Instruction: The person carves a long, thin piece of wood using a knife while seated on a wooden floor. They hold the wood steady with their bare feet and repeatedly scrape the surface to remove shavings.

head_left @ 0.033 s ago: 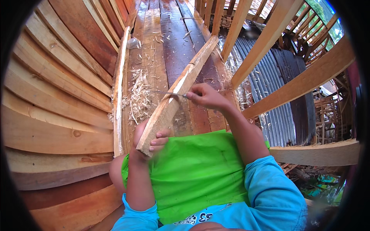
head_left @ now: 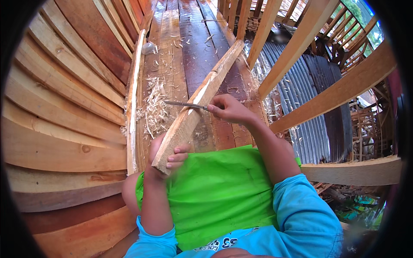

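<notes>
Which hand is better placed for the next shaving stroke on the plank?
Right. The right hand already grips the knife, its blade lying across the wooden plank. The left hand is busy clamping the plank's near end over the lap, fingers wrapped round it, so it likely steadies rather than cuts.

dark plank floor (head_left: 195, 47), wood shavings (head_left: 155, 107), thin slat (head_left: 132, 99)

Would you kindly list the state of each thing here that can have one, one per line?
Wooden plank: tilted, near end gripped, pale fresh-cut strip along one edge.
Knife: blade laid across the plank.
Left hand: closed around the plank's near end.
Right hand: closed on the knife handle.
Wood shavings: loose, scattered on the floorboards.
</notes>
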